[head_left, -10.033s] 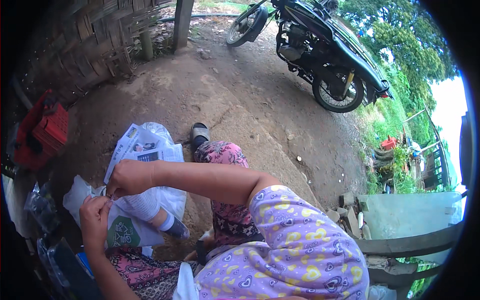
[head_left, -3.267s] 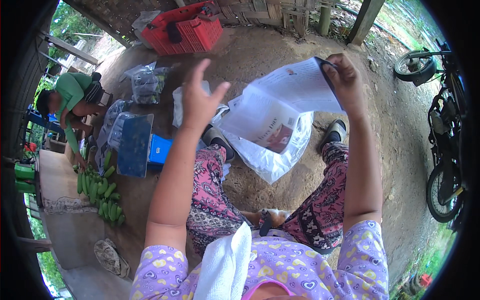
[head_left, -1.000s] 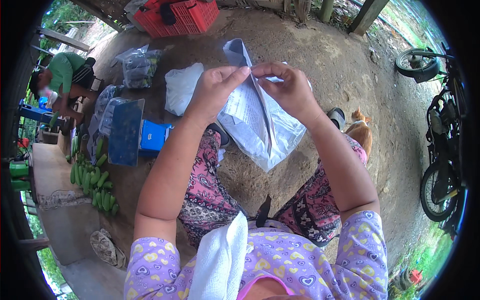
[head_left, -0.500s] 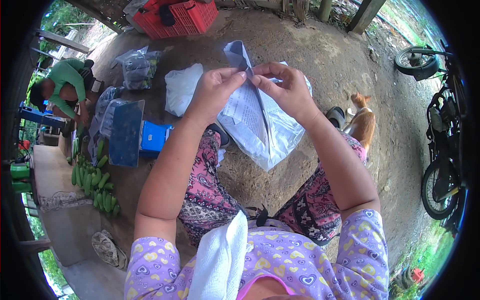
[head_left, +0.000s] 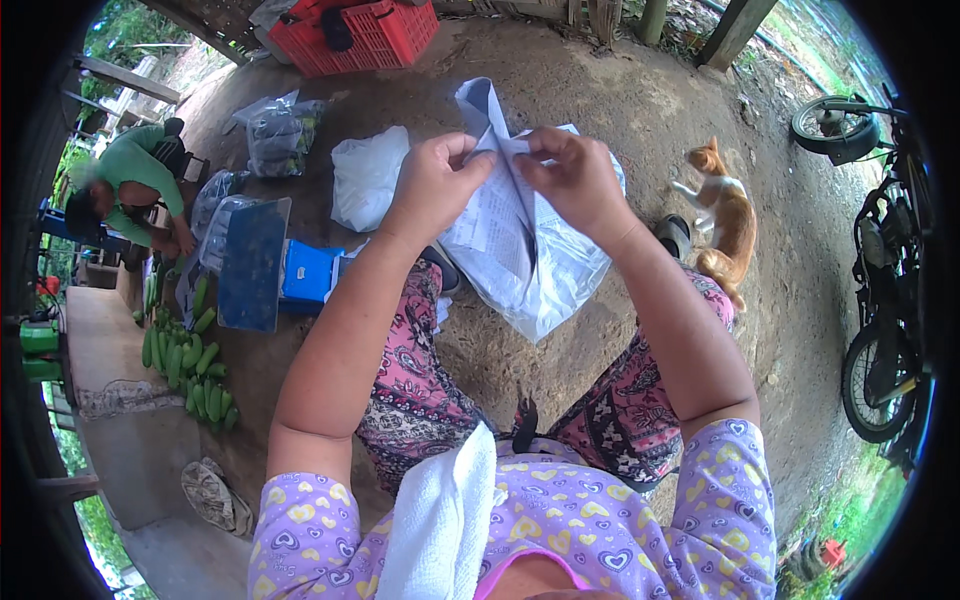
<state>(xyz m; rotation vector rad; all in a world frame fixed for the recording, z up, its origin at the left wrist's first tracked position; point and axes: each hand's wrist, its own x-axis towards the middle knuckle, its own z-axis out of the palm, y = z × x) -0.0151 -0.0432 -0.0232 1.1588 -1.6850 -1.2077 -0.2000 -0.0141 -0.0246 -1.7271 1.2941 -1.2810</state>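
Between my hands is a large printed paper sheet, folded, with a crease running down its middle and its far edge standing up. My left hand pinches the sheet's left side between thumb and fingers. Close beside it, my right hand pinches the right side, and the two layers part slightly between my hands. Under and beyond the sheet lies a clear plastic bag on the ground. A white plastic bag sits just left of my left hand.
A blue scale with a dark plate stands at left, near green bananas. Behind it a person in green crouches. A red crate is at the back. On the right are a cat and a motorcycle.
My hands have spread slightly apart, and the paper's folded layers have opened wider. The cat has turned and raised a front paw. At left, the crouching person has leaned lower.
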